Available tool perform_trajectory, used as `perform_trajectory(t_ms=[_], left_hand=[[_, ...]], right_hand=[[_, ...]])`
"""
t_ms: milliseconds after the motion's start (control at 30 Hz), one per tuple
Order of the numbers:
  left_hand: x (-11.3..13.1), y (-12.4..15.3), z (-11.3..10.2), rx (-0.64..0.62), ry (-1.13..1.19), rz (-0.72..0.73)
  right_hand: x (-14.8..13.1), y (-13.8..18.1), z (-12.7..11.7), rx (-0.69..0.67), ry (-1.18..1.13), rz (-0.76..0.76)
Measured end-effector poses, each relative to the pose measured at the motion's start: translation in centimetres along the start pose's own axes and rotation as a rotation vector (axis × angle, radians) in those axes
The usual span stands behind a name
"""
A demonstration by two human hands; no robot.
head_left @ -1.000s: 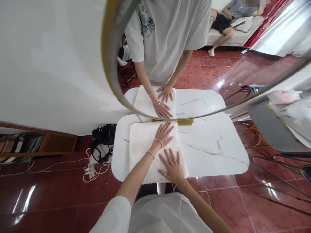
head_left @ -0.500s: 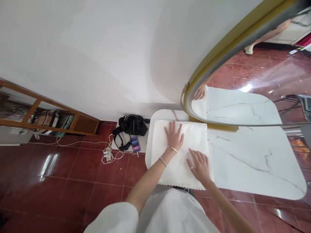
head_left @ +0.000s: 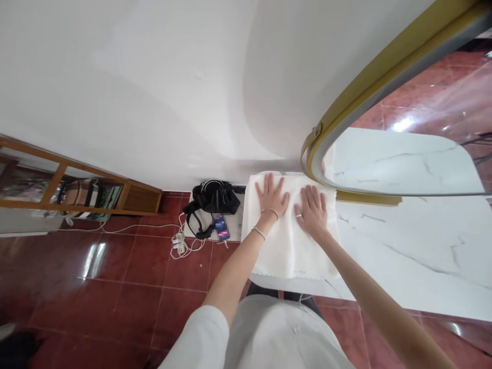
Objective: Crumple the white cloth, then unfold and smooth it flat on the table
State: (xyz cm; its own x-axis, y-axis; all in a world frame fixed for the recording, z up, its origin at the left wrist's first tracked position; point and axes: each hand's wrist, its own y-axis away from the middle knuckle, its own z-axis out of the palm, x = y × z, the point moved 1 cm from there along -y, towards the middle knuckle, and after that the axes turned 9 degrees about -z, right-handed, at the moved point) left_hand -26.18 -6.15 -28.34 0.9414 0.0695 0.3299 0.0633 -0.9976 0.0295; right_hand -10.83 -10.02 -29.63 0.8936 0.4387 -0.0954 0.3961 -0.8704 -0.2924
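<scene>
I see the white cloth [head_left: 290,253] lying on the tabletop [head_left: 415,256], at its left end. My right grip [head_left: 313,210] rests flat on it, fingers spread; the left grip [head_left: 272,197], just beside, is splayed wider. Beyond, a gold-framed mirror [head_left: 418,123] stands near the wall [head_left: 172,92].

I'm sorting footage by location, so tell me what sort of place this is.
Probably a room in a home, though a shop can't be ruled out: a gold-framed mirror by the marbled table, and a wooden cabinet with things inside.
</scene>
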Motion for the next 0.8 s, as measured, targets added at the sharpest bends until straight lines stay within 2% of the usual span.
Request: perform_trajectory(t_ms=[133, 233, 333, 400, 467, 567, 633, 700, 800], left_hand=[[0.2, -2.4, 0.3, 0.016, 0.039, 0.019], [0.4, -4.0, 0.3, 0.05, 0.054, 0.016], [0.4, -3.9, 0.0, 0.079, 0.063, -0.015], [-0.1, -2.4, -0.3, 0.093, 0.068, -0.051], [-1.1, 0.2, -0.6, 0.105, 0.066, -0.081], [-2.7, 4.8, -1.0, 0.12, 0.048, -0.082], [-3.4, 7.0, -1.2, 0.121, 0.034, -0.06], [-3.7, 7.8, -1.3, 0.113, 0.021, -0.049], [-3.4, 6.9, -1.2, 0.1, 0.01, -0.048]], right_hand=[[0.3, -3.0, 1.4, 0.03, 0.002, 0.077], [0.6, -5.5, 2.0, -0.004, -0.006, 0.154], [1.1, -7.0, 2.0, -0.056, 0.001, 0.217], [1.3, -7.0, 1.8, -0.063, -0.003, 0.216], [1.2, -5.9, 1.3, -0.049, -0.026, 0.153], [0.2, -2.9, 0.4, -0.011, -0.057, 0.039], [-0.5, -0.7, -0.2, 0.01, -0.053, 0.015], [-1.1, 0.8, -0.6, 0.024, -0.033, 0.017], [-1.2, 1.3, -0.6, 0.044, 0.005, 0.017]])
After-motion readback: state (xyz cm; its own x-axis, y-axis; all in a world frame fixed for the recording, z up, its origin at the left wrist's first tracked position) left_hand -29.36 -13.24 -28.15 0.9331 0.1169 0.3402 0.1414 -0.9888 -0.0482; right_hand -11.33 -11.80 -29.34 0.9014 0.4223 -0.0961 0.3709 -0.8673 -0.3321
